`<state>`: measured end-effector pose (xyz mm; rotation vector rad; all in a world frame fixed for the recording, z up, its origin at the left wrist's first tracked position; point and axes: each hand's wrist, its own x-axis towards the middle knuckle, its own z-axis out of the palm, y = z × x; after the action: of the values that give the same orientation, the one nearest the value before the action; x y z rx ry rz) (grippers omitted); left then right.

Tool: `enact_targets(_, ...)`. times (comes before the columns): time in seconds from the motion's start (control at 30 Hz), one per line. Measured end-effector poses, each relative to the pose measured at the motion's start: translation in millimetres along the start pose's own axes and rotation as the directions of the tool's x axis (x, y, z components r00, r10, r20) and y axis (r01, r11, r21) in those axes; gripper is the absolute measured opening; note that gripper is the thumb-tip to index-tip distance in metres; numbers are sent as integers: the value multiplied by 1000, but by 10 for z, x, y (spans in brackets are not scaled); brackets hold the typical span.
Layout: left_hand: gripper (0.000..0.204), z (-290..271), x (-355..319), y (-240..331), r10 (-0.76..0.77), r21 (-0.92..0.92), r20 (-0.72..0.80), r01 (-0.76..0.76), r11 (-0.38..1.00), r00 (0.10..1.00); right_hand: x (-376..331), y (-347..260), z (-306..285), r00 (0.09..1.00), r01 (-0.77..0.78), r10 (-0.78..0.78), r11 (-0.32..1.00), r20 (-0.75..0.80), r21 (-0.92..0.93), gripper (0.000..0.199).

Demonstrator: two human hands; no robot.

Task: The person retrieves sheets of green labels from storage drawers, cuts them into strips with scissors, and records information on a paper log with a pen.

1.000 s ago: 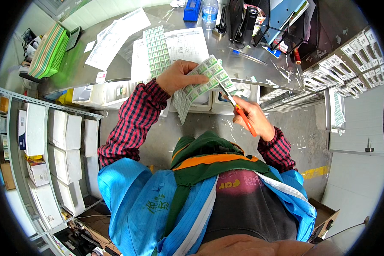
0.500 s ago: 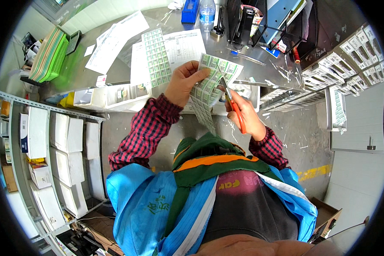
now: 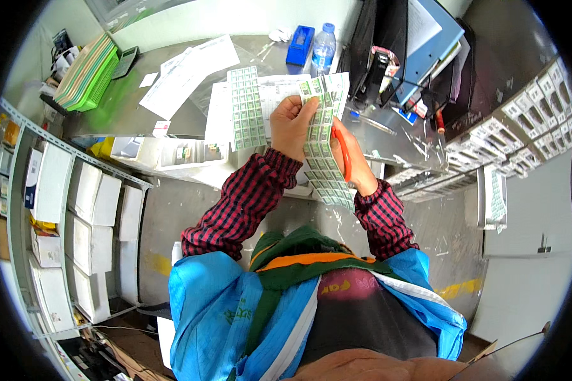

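Observation:
My left hand [image 3: 290, 129] pinches a sheet of green-and-white labels [image 3: 325, 166] near its upper part, thumb on top. The sheet hangs down toward my lap, its lower end curving away to the right. Closed around the scissors [image 3: 343, 152], my right hand [image 3: 357, 166] is at the sheet's right edge. The red handle shows, while the blades are mostly hidden behind the labels. A second label sheet [image 3: 246, 108] lies on the table, left of my left hand, over white printed papers [image 3: 217, 117].
On the metal table [image 3: 130, 120] are a blue holder [image 3: 300, 46], a water bottle [image 3: 323, 47], a calculator [image 3: 126, 62] and a green basket [image 3: 92, 86]. Black file racks [image 3: 378, 38] stand at back right. White drawers [image 3: 171, 154] sit below the edge; shelves [image 3: 92, 241] line the left.
The scissors have moved in along the sheet, and their blades are now mostly hidden. My left hand has shifted right and down a little, and the sheet hangs straighter. The view has tilted slightly.

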<state>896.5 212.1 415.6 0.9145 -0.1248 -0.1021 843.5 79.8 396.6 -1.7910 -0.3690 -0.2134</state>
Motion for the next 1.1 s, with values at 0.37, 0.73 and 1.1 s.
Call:
enact_targets(0.37, 17, -118, 521, 101, 153, 16, -150, -152, 988, 977, 709, 173, -83, 987, 71, -54, 991, 149, -112, 43)
enact_targets(0.73, 15, -369, 788, -11, 209, 169, -224, -173, 970, 952, 939, 523, 12, 985, -3, 14, 998, 170, -67, 43)
enact_targets(1.1, 13, -340, 897, -27, 243, 269, -205, -184, 945, 948, 991, 655, -107, 988, -32, 56, 987, 147, -160, 42)
